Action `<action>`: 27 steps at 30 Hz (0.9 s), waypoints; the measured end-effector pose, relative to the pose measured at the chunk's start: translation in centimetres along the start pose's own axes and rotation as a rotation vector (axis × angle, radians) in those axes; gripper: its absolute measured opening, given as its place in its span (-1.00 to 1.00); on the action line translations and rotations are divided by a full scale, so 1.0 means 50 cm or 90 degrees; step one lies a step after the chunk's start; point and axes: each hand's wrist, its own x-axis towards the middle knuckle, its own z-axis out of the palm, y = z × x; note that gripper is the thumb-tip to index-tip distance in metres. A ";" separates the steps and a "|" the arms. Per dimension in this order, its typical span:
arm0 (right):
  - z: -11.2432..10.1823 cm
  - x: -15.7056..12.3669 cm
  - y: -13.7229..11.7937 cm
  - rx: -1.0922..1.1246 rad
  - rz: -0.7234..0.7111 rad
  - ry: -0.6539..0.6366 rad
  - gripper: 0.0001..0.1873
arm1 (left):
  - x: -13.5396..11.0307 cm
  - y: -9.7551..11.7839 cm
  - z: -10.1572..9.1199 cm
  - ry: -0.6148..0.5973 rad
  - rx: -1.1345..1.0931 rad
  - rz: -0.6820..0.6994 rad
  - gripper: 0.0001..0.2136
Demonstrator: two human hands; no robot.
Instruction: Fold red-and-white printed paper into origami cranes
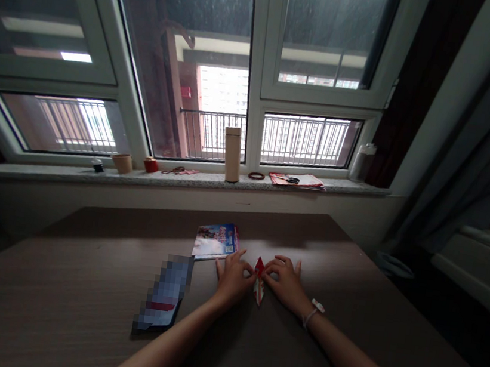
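Between my two hands, just above or on the brown table (120,239), is a small piece of folded paper (258,290), red at its upper point and patterned white below. My left hand (234,275) pinches its left side with thumb and forefinger, the other fingers spread out. From the right, my right hand (285,280) pinches the opposite side in the same way; a bracelet (312,314) circles that wrist. Left of my left arm lies a phone (167,293), its screen blurred out. A printed booklet (217,240) rests just beyond my left hand.
Along the stone windowsill (173,181) behind the table stand a beige thermos (232,155), a paper cup (122,162), a red spool-like item (150,164) and a grey bottle (362,163). Scissors (289,179) lie on a paper stack (308,183) beside a dark ring (256,176).
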 end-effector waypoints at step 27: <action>0.010 0.001 -0.008 0.031 0.033 0.018 -0.78 | 0.007 -0.011 0.012 0.012 -0.005 -0.010 -0.91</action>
